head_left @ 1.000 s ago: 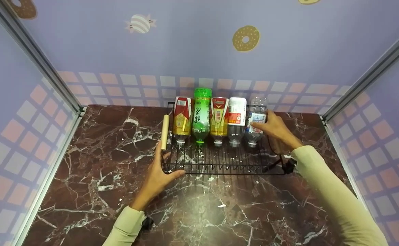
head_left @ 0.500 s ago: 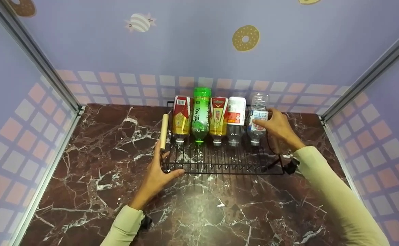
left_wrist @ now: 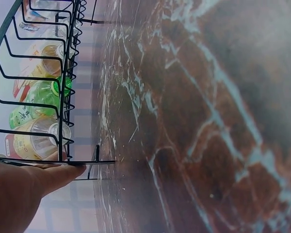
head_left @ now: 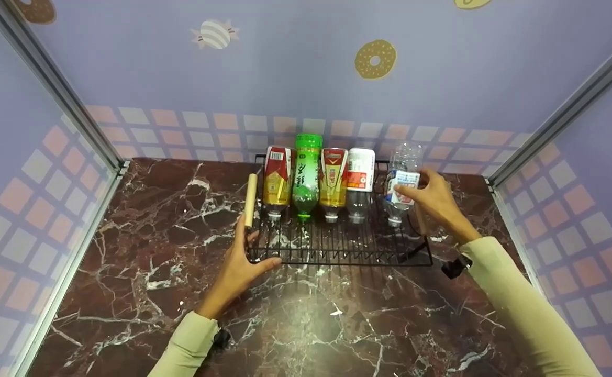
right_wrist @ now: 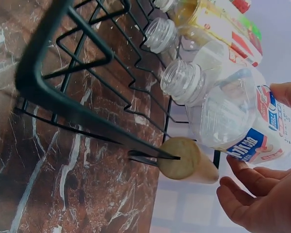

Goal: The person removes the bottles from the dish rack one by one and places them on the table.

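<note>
In the head view, my right hand (head_left: pixel 435 198) pinches a clear plastic bottle (head_left: pixel 402 180) with a blue, white and red label. The bottle tilts neck-down at the right end of a black wire rack (head_left: pixel 353 256); the right wrist view shows its uncapped neck (right_wrist: pixel 180 81) close to the rack's wooden handle (right_wrist: pixel 182 158). My left hand (head_left: pixel 237 267) holds the rack's near left corner, thumb along the front wire, below the other wooden handle (head_left: pixel 251 200). Beside the held bottle, a white-wrapped bottle (head_left: pixel 360 170) leans neck-down in the rack.
Further left lean a red-and-yellow bottle (head_left: pixel 333 178), a green bottle (head_left: pixel 307 175) and another red-and-yellow bottle (head_left: pixel 277 178), all neck-down. The rack stands on a dark marbled tabletop (head_left: pixel 143 246), against a purple back wall (head_left: pixel 295 68). Side walls enclose both sides.
My right hand has moved the clear bottle to the right, widening the gap to the white-wrapped bottle. The left hand keeps its place on the rack; the rack appears almost unmoved.
</note>
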